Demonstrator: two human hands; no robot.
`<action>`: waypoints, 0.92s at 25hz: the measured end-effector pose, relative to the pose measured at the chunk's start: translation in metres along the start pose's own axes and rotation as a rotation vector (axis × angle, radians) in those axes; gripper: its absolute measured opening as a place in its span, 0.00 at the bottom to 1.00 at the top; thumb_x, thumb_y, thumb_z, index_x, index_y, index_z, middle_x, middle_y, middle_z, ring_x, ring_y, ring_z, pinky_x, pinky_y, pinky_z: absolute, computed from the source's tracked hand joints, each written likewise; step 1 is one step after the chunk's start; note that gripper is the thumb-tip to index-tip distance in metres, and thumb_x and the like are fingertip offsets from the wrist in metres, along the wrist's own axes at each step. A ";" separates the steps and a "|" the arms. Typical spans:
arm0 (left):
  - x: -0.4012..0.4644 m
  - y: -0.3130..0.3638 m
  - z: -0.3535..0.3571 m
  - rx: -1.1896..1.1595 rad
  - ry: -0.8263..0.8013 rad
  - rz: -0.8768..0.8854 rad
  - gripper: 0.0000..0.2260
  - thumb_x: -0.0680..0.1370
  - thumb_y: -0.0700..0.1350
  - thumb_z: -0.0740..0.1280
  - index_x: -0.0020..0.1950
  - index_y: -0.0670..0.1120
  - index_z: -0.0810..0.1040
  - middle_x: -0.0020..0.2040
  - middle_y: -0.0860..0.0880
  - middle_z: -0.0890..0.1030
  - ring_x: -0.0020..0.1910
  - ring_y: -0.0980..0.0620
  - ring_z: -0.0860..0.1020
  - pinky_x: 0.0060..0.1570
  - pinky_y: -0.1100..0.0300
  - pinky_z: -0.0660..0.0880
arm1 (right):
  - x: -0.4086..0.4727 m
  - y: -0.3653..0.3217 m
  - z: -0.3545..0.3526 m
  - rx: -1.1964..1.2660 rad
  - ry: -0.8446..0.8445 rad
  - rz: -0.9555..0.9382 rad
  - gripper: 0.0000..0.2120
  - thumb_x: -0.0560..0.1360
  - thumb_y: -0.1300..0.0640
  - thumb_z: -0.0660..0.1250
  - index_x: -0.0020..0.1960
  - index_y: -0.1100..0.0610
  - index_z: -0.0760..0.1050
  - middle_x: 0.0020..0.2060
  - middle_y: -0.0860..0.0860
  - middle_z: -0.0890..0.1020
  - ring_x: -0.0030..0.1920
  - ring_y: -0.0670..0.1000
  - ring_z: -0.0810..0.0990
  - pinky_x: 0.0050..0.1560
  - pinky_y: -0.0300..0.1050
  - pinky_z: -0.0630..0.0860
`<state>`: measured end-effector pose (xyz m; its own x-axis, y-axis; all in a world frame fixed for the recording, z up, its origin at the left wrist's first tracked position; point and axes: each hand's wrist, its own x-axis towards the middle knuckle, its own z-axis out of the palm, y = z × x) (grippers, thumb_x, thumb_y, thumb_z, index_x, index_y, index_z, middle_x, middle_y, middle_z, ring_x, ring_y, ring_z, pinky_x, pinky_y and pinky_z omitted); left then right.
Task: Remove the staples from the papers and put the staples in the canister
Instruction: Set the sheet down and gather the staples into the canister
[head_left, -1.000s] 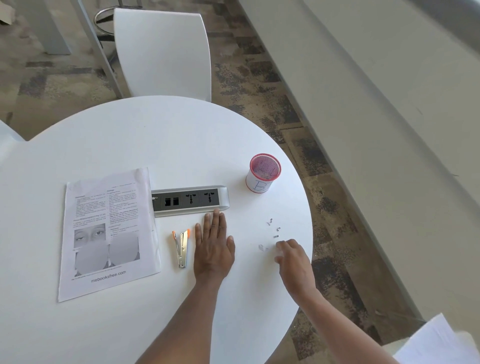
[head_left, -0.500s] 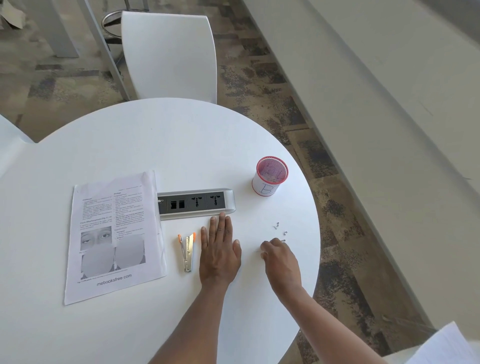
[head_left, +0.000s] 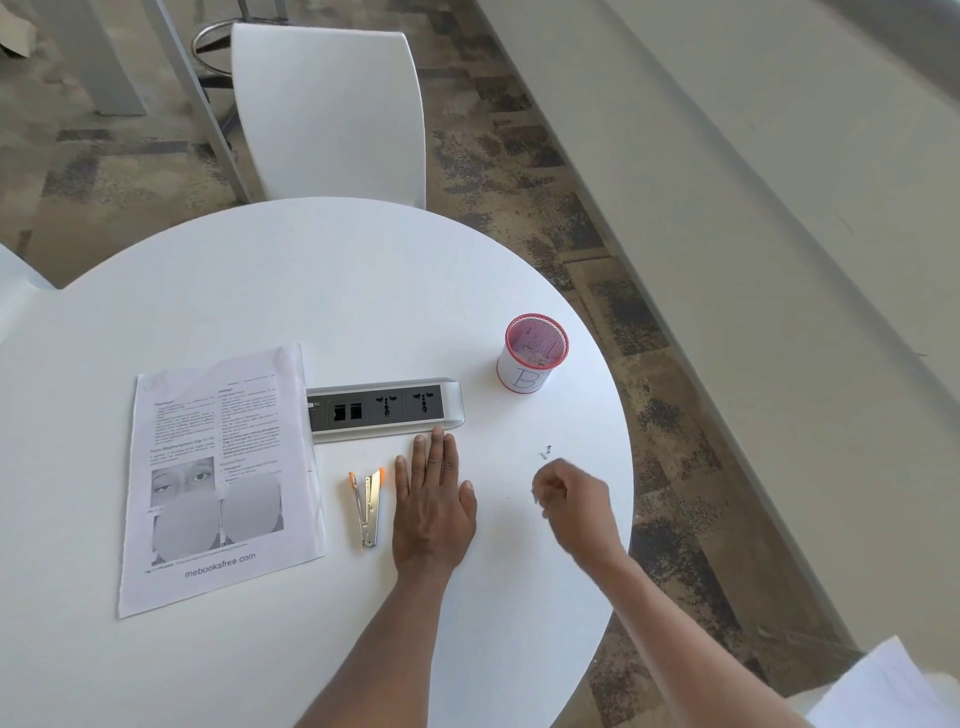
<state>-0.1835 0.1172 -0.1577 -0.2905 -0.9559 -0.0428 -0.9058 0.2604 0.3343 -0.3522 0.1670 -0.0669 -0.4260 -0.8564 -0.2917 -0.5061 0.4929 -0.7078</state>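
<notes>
1. Table (head_left: 311, 270) – round, white; everything for the task is laid on its near half. Clock directions are taken from the table centre, 12 o'clock toward the white chair (head_left: 332, 109).
2. Papers (head_left: 218, 478) – one printed stack lies flat at about 8 o'clock, its right edge just beside the power strip (head_left: 384, 408). No staple can be made out on the top sheet; whether any is left in it cannot be told.
3. Left hand (head_left: 434, 499) – laid flat on the table at about 6 o'clock, fingers straight and together, nothing held; the fingertips reach the strip's near edge.
4. Right hand (head_left: 574, 501) – at about 4 o'clock, curled into a loose fist and blurred. A small grey speck shows at the fingertips; whether staples are pinched inside cannot be told.
5. Canister (head_left: 532, 353) – red mesh with a white paper band, upright at about 2 o'clock, well apart from the right hand. A few small pale bits lie on its floor – judged to be staples, too small to confirm.
6. Staple remover (head_left: 368, 506) – orange-tipped, set down just left of the left hand, untouched.
7. Loose staples (head_left: 544, 453) – a small cluster on the table just beyond the right hand. Judgement: pulling looks done, gathering is in hand; carrying these to the canister is left.
</notes>
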 end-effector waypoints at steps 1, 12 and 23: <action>0.000 0.000 0.000 0.003 -0.007 0.001 0.29 0.80 0.51 0.52 0.81 0.43 0.56 0.82 0.47 0.55 0.81 0.45 0.53 0.78 0.42 0.50 | 0.007 -0.012 -0.008 0.085 0.041 0.017 0.16 0.69 0.73 0.58 0.36 0.55 0.77 0.31 0.52 0.81 0.29 0.46 0.76 0.31 0.38 0.72; 0.000 -0.002 0.002 0.004 0.005 0.014 0.29 0.80 0.51 0.52 0.80 0.43 0.57 0.82 0.46 0.56 0.80 0.44 0.55 0.77 0.40 0.54 | 0.141 -0.105 -0.053 0.076 0.261 -0.122 0.09 0.69 0.65 0.61 0.39 0.57 0.80 0.35 0.54 0.83 0.40 0.57 0.83 0.42 0.50 0.80; 0.000 0.000 0.000 0.023 -0.003 0.007 0.29 0.80 0.51 0.52 0.80 0.43 0.58 0.81 0.46 0.57 0.80 0.43 0.56 0.77 0.40 0.55 | 0.155 -0.088 -0.043 -0.041 0.310 -0.106 0.16 0.71 0.70 0.59 0.47 0.60 0.84 0.43 0.55 0.86 0.44 0.55 0.82 0.46 0.48 0.81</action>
<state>-0.1833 0.1170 -0.1578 -0.2975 -0.9537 -0.0437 -0.9106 0.2697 0.3131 -0.4056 -0.0026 -0.0225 -0.5740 -0.8188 -0.0033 -0.5871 0.4144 -0.6954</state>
